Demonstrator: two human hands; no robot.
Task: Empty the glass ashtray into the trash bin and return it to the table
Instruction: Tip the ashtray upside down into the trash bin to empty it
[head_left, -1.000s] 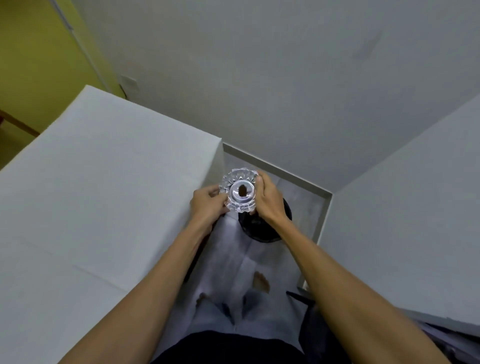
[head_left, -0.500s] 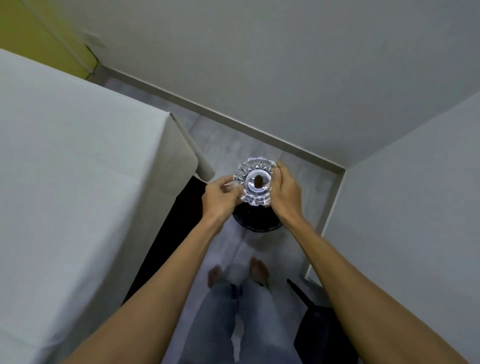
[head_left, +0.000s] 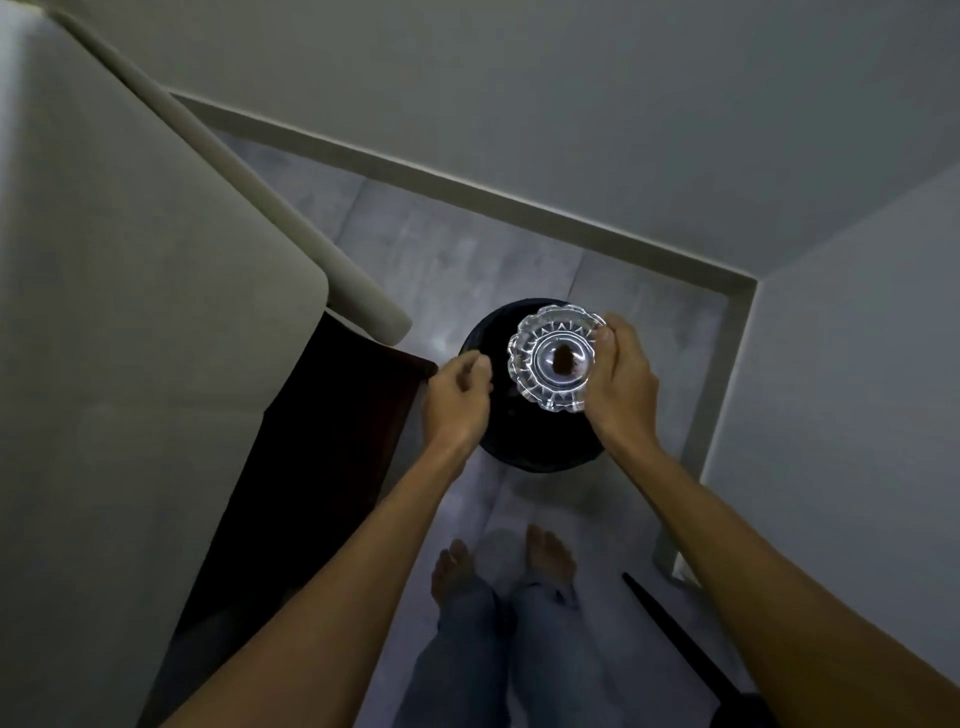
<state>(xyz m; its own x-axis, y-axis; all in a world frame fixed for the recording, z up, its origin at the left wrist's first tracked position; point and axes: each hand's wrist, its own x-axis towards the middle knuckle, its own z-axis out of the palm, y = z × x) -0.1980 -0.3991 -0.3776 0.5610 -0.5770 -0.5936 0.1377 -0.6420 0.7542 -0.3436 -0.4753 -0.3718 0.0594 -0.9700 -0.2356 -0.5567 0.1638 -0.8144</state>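
Observation:
The cut-glass ashtray (head_left: 543, 358) is held level, right over the round black trash bin (head_left: 493, 441) on the floor. A small brown bit lies in the ashtray's bowl. My right hand (head_left: 621, 384) grips its right rim. My left hand (head_left: 457, 395) is off the ashtray, a short gap to its left, with the fingers loosely curled and nothing in them. The white-clothed table (head_left: 130, 291) fills the left side, its corner just left of the bin.
The bin stands in a room corner between two grey walls with a pale skirting board (head_left: 519, 202). Dark wood (head_left: 322, 467) shows under the tablecloth. My bare feet (head_left: 504, 561) stand just before the bin. A black object (head_left: 680, 644) lies at lower right.
My left hand has let go of the ashtray; only the right holds it. The ashtray has moved over the bin, and my view has tipped further down.

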